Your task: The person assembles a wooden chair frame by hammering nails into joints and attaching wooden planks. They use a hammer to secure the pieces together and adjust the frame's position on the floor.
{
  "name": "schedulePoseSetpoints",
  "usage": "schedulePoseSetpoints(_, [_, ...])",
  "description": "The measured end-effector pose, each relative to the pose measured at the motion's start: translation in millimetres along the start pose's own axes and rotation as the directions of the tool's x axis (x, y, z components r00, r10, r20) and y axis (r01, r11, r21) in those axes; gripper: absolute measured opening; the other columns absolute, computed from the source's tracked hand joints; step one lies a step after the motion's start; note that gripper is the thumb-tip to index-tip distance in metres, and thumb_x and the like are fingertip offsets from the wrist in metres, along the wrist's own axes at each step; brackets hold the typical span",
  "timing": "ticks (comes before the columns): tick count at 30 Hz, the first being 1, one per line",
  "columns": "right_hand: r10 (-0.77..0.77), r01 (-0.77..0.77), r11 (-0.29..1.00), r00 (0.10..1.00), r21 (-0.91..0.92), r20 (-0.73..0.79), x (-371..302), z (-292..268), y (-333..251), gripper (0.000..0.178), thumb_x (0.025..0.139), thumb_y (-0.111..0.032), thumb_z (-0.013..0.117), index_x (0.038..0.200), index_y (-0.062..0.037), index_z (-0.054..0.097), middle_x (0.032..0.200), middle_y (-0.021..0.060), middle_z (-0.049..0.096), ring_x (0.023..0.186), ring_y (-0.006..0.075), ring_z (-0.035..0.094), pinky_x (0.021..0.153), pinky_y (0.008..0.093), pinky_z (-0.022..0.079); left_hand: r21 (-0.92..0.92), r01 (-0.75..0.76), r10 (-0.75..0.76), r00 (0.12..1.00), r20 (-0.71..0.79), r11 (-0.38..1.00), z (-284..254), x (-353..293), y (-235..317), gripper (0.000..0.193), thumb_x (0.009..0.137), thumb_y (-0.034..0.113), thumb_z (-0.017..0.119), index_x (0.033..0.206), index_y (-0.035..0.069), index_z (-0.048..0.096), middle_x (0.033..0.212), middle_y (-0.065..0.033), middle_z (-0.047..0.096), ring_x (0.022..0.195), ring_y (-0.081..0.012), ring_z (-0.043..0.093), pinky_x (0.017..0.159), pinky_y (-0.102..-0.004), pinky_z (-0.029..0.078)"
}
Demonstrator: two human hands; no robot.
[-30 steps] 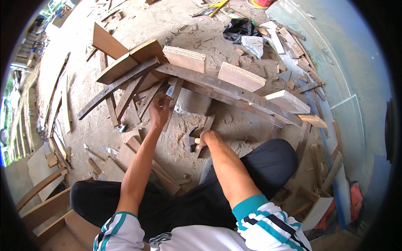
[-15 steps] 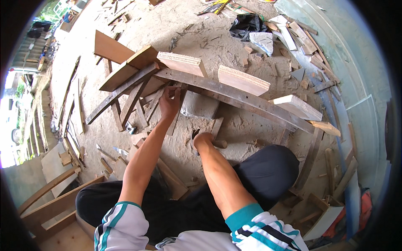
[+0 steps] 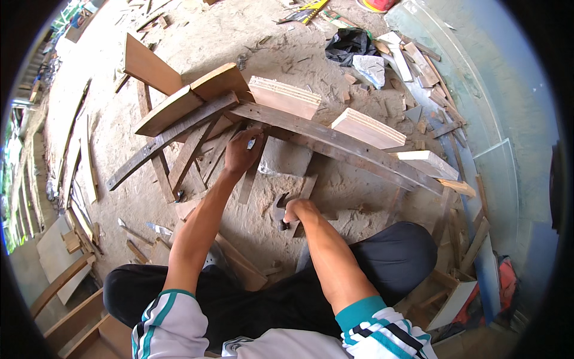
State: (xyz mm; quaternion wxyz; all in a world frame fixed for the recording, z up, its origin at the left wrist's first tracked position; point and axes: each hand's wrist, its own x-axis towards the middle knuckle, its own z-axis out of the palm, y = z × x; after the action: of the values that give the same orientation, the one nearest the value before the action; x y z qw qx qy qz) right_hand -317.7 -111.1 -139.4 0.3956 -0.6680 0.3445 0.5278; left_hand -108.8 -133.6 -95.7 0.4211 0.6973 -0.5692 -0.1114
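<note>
My right hand [image 3: 299, 210] is closed around a claw hammer, its dark metal head [image 3: 280, 210] low above the dirt floor in front of my knees. My left hand [image 3: 241, 151] reaches under the corner of a wooden frame, fingers pinched close to a slat; what they hold, if anything, is too small to make out. Two long weathered beams form the frame's angled top: the right beam [image 3: 341, 139] and the left beam [image 3: 170, 137]. Light boards [image 3: 284, 96] stand along the far side of the right beam. Under the corner sits a pale stone block [image 3: 286, 157].
Wood scraps [image 3: 427, 72] litter the far right beside a glass sheet [image 3: 505, 179]. A black plastic bag [image 3: 348, 46] and a white chunk [image 3: 369, 70] lie beyond the frame. A yellow-and-black saw [image 3: 308, 11] is farther back. A wooden box frame [image 3: 78, 317] stands by my left knee.
My right hand has turned, bringing the hammer head into clearer view and slightly lower. The view has shifted a little, while my left hand stays at the frame's corner.
</note>
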Motion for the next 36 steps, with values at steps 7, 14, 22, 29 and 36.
schedulePoseSetpoints(7, [0.037,-0.029,0.996,0.995,0.081,-0.092,-26,0,-8,0.045,0.081,-0.039,0.067,0.113,-0.0077,0.067,0.117,0.0116,0.065,0.104,0.0296,0.062,0.089,0.0399,0.050,-0.115,-0.057,0.037,0.985,-0.170,0.992,5,-5,-8,0.012,0.078,0.010,0.072,0.089,0.006,0.070,0.093,-0.0108,0.069,0.086,-0.0272,0.067,0.076,-0.0343,0.054])
schedulePoseSetpoints(14, [0.107,-0.098,0.992,0.988,0.083,-0.111,-17,13,-2,0.048,0.081,-0.040,0.067,0.115,-0.0072,0.066,0.118,0.0125,0.064,0.106,0.0284,0.061,0.090,0.0392,0.048,-0.193,-0.072,0.033,0.980,-0.197,0.979,8,-6,-7,0.015,0.076,0.009,0.072,0.091,0.006,0.071,0.094,-0.0105,0.069,0.083,-0.0269,0.068,0.074,-0.0333,0.054])
schedulePoseSetpoints(22, [0.038,-0.014,0.994,0.977,0.113,-0.211,-34,23,-10,0.051,0.086,-0.045,0.061,0.106,0.0007,0.067,0.098,0.0176,0.069,0.086,0.0292,0.067,0.077,0.0401,0.051,-0.217,-0.050,0.016,0.987,-0.159,0.975,3,-11,-17,0.015,0.078,0.010,0.070,0.092,0.006,0.070,0.095,-0.0108,0.069,0.084,-0.0279,0.068,0.074,-0.0340,0.054])
schedulePoseSetpoints(29, [0.029,0.000,0.994,0.965,0.110,-0.260,-33,32,-6,0.054,0.086,-0.048,0.059,0.107,0.0003,0.067,0.100,0.0187,0.069,0.091,0.0322,0.067,0.080,0.0413,0.050,-0.172,-0.062,0.032,0.985,-0.172,0.983,2,-9,-9,0.014,0.080,0.011,0.069,0.093,0.007,0.070,0.095,-0.0105,0.069,0.083,-0.0288,0.067,0.072,-0.0351,0.054])
schedulePoseSetpoints(36, [0.003,0.101,0.973,0.895,0.208,-0.447,-21,64,12,0.056,0.081,-0.053,0.059,0.105,-0.0018,0.066,0.100,0.0234,0.067,0.096,0.0385,0.064,0.083,0.0434,0.049,-0.122,-0.057,0.043,0.992,-0.117,0.991,2,-5,-6,0.014,0.082,0.015,0.068,0.094,0.009,0.069,0.095,-0.0086,0.067,0.083,-0.0282,0.066,0.072,-0.0354,0.053])
